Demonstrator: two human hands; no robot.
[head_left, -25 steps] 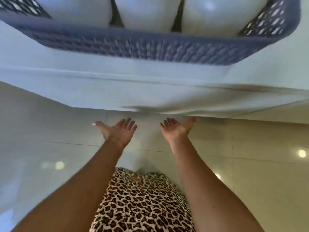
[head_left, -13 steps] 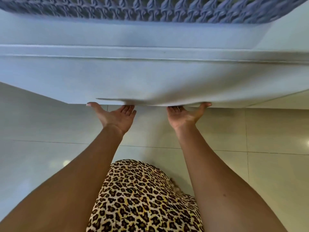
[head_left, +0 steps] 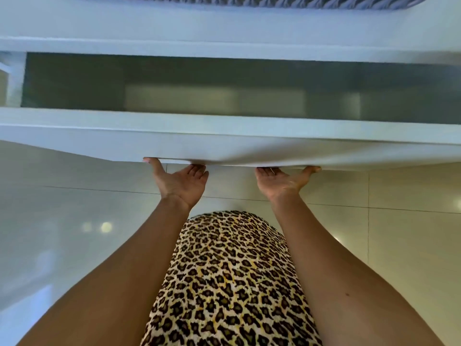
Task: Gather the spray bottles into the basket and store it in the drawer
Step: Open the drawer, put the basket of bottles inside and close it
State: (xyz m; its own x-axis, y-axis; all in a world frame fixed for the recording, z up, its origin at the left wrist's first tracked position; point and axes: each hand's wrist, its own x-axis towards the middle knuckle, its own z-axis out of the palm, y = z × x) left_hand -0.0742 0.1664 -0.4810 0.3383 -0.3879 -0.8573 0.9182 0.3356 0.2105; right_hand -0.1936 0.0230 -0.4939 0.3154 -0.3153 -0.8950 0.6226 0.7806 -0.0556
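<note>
The white drawer (head_left: pixel 224 143) stands pulled partly out, and its dark grey inside (head_left: pixel 174 83) shows with nothing in it. My left hand (head_left: pixel 183 186) and my right hand (head_left: pixel 282 182) are palm up, their fingers hooked under the lower edge of the drawer front, thumbs spread along it. Only the woven wall of the blue-grey basket (head_left: pixel 274 0) shows at the top edge of the view, on the white cabinet top (head_left: pixel 224 23). The spray bottles are out of view.
Glossy pale floor tiles (head_left: pixel 74 208) lie under and around the drawer. My leopard-print dress (head_left: pixel 229 283) fills the lower middle between my arms. The drawer's left side wall (head_left: pixel 15 78) is at the far left.
Both hands rose from open air to the drawer front's lower edge and hooked under it. The drawer has slid out toward me, baring its inside. The basket and bottles have drifted up out of view.
</note>
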